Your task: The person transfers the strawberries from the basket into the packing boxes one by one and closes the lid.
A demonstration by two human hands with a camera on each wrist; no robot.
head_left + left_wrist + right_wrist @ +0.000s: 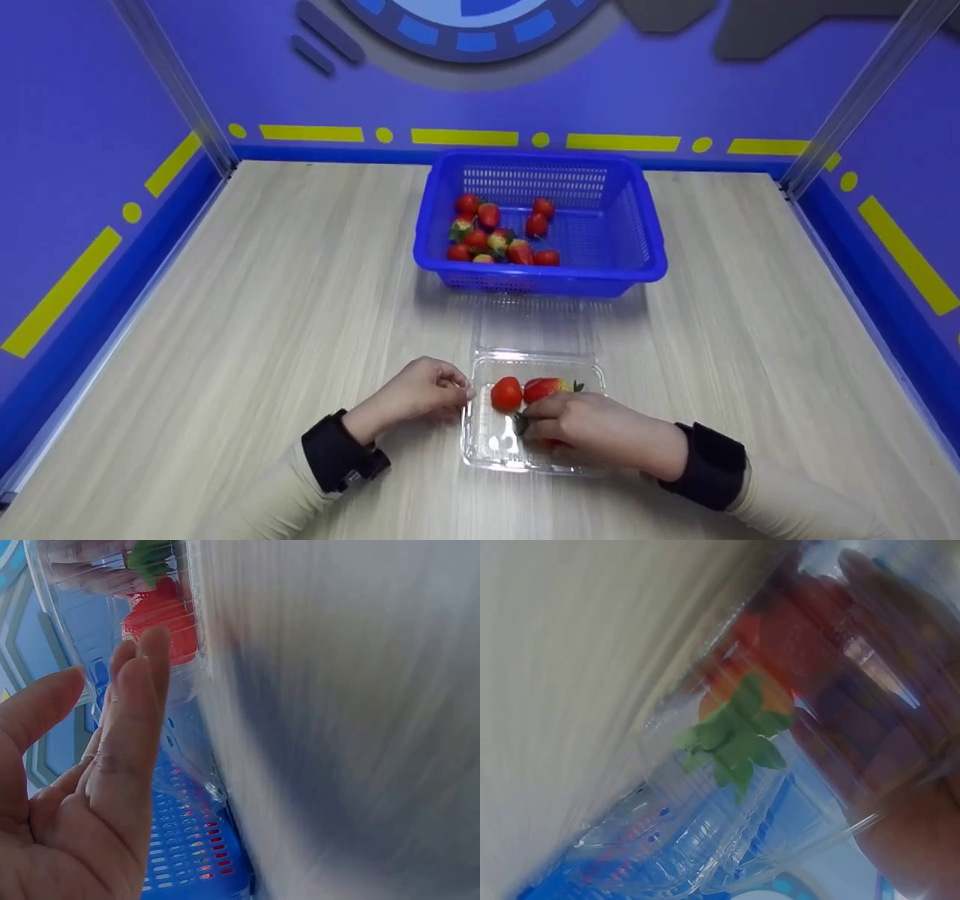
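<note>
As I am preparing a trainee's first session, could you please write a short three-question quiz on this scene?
1. True or false: strawberries lie in both the blue basket and the clear plastic box.

2. Which hand reaches into the box?
a) left
b) right
c) both
d) neither

3. In a few words: how does the box's lid stand?

Key:
1. True.
2. b, the right hand; the left hand is beside the box.
3. Open, folded out toward the basket.

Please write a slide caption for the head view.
Right hand reaches into a clear container of strawberries; left hand at its edge, blue basket beyond.
</note>
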